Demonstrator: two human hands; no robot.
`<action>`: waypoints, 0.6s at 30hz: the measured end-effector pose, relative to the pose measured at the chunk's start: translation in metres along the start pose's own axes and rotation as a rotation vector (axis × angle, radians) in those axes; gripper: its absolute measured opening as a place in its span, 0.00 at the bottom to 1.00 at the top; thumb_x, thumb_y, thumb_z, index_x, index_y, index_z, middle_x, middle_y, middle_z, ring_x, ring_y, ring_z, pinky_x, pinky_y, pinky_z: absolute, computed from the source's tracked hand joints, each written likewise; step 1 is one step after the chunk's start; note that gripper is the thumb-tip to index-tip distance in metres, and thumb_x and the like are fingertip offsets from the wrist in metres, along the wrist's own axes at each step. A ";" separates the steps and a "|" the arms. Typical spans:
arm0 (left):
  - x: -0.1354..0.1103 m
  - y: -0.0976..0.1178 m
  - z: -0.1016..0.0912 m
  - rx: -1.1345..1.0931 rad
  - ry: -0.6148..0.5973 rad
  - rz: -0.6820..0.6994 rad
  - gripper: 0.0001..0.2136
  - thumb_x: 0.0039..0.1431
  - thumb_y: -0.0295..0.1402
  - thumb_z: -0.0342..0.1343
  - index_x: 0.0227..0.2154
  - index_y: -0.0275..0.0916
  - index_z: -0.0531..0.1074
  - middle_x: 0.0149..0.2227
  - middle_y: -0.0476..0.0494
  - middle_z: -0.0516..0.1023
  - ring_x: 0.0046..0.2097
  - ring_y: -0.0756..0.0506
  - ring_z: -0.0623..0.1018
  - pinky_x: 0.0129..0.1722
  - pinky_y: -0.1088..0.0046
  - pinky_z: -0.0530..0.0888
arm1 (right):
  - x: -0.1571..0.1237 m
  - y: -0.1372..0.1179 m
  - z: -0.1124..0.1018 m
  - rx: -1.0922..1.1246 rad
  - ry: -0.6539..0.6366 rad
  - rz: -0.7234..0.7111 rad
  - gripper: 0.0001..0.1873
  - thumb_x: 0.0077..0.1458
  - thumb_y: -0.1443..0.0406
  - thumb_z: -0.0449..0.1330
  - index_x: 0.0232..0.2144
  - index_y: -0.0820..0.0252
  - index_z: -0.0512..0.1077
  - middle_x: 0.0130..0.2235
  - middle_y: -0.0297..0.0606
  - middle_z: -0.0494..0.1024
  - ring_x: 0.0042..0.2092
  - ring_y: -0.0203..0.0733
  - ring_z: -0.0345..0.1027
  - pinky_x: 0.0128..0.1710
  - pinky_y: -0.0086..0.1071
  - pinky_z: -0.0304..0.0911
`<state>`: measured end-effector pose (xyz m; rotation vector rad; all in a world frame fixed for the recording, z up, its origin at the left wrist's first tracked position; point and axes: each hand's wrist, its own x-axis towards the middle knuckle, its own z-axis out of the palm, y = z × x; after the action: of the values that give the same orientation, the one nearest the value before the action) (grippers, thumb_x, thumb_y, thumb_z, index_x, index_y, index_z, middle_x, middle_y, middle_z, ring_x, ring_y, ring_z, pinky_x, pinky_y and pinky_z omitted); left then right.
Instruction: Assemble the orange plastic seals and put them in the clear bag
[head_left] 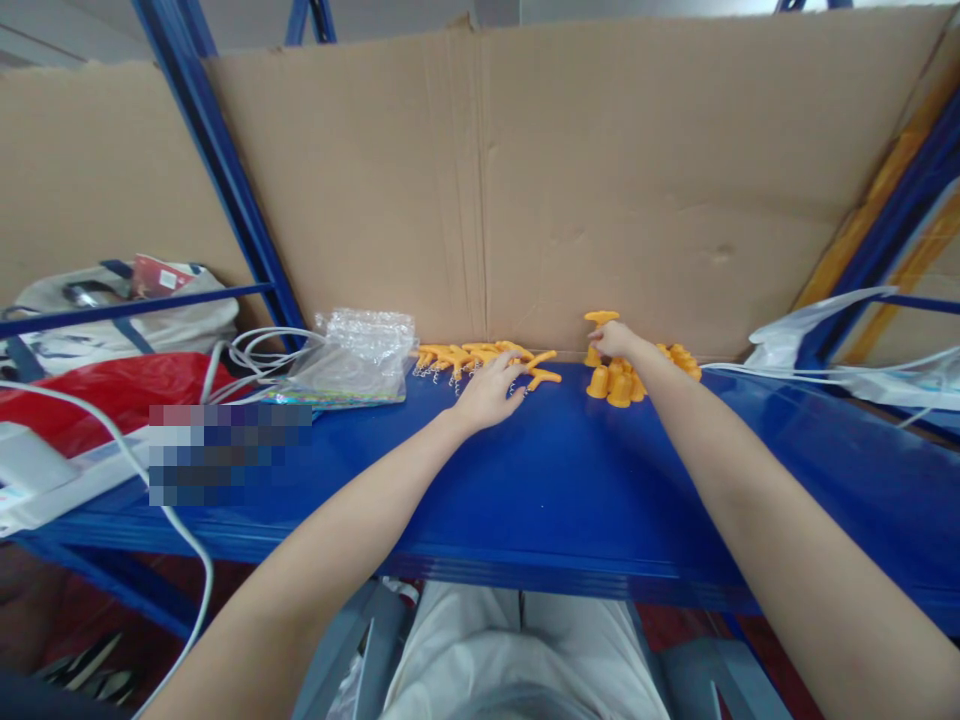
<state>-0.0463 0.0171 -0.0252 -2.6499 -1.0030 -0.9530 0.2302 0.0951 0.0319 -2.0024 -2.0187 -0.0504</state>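
Observation:
My left hand (491, 393) rests at the right end of a row of orange corkscrews (450, 358), its fingers spread and touching some of them. Their metal spirals point toward me. Two orange handles (546, 378) stick out just beyond my fingers. To the right, my right hand (613, 341) is closed around an orange corkscrew (601, 317) with a T-shaped handle on top. An orange cup-shaped piece shows just below the fingers. Several more orange cups (619, 385) stand in front of that hand, and others (681, 362) lie behind my forearm. My fingertips partly hide the grip.
A blue shelf top (555, 480) spans the front, backed by a cardboard panel (600, 180). Clear plastic bags (360, 355) lie left of the corkscrews. White cables (262, 350), a red bag (135, 385) and a white power strip (45, 490) occupy the left; a white plastic bag (795, 330) is at right.

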 end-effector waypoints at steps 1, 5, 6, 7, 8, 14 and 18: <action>0.000 -0.001 0.001 0.002 -0.010 0.001 0.12 0.62 0.29 0.53 0.47 0.38 0.73 0.59 0.36 0.70 0.59 0.38 0.74 0.61 0.53 0.70 | 0.003 0.002 0.001 0.000 -0.014 0.001 0.25 0.53 0.74 0.59 0.53 0.63 0.77 0.43 0.46 0.83 0.47 0.49 0.77 0.48 0.33 0.70; 0.000 0.000 0.002 0.009 -0.055 -0.005 0.11 0.62 0.29 0.54 0.45 0.36 0.75 0.58 0.34 0.71 0.59 0.37 0.74 0.62 0.53 0.69 | 0.009 0.005 0.006 0.021 -0.043 -0.007 0.27 0.49 0.77 0.61 0.54 0.68 0.76 0.47 0.50 0.82 0.47 0.49 0.78 0.48 0.34 0.71; 0.000 0.000 0.002 0.008 -0.063 -0.007 0.10 0.62 0.29 0.54 0.45 0.36 0.75 0.58 0.34 0.71 0.59 0.37 0.74 0.62 0.53 0.69 | 0.010 0.006 0.007 0.026 -0.054 -0.003 0.28 0.49 0.77 0.61 0.54 0.68 0.76 0.47 0.50 0.82 0.46 0.49 0.78 0.47 0.34 0.71; 0.000 0.000 0.002 0.006 -0.068 -0.007 0.10 0.62 0.29 0.54 0.44 0.36 0.75 0.57 0.35 0.71 0.58 0.38 0.74 0.62 0.53 0.69 | 0.010 0.007 0.008 0.033 -0.067 0.002 0.28 0.49 0.77 0.60 0.54 0.69 0.75 0.48 0.51 0.81 0.46 0.48 0.78 0.46 0.34 0.71; 0.000 0.000 0.002 0.002 -0.071 -0.007 0.10 0.62 0.28 0.54 0.43 0.37 0.76 0.57 0.35 0.72 0.59 0.38 0.74 0.62 0.53 0.69 | 0.011 0.008 0.009 0.042 -0.077 0.009 0.28 0.50 0.77 0.60 0.55 0.69 0.75 0.48 0.51 0.81 0.46 0.48 0.78 0.46 0.34 0.72; 0.000 0.000 0.003 -0.027 -0.083 -0.004 0.08 0.61 0.29 0.55 0.41 0.38 0.76 0.57 0.36 0.71 0.58 0.38 0.74 0.60 0.53 0.71 | 0.016 0.014 0.012 0.050 -0.026 -0.012 0.24 0.52 0.71 0.62 0.53 0.68 0.76 0.42 0.54 0.81 0.43 0.56 0.78 0.43 0.43 0.74; 0.000 0.000 0.003 -0.038 -0.099 0.002 0.08 0.61 0.29 0.55 0.41 0.38 0.77 0.57 0.36 0.71 0.58 0.38 0.73 0.60 0.53 0.71 | 0.015 0.013 0.010 -0.010 -0.035 0.019 0.20 0.53 0.71 0.60 0.49 0.67 0.78 0.37 0.51 0.81 0.42 0.56 0.78 0.43 0.44 0.73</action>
<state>-0.0448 0.0183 -0.0273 -2.7538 -1.0120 -0.8562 0.2411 0.1126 0.0236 -2.0417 -2.0246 -0.0223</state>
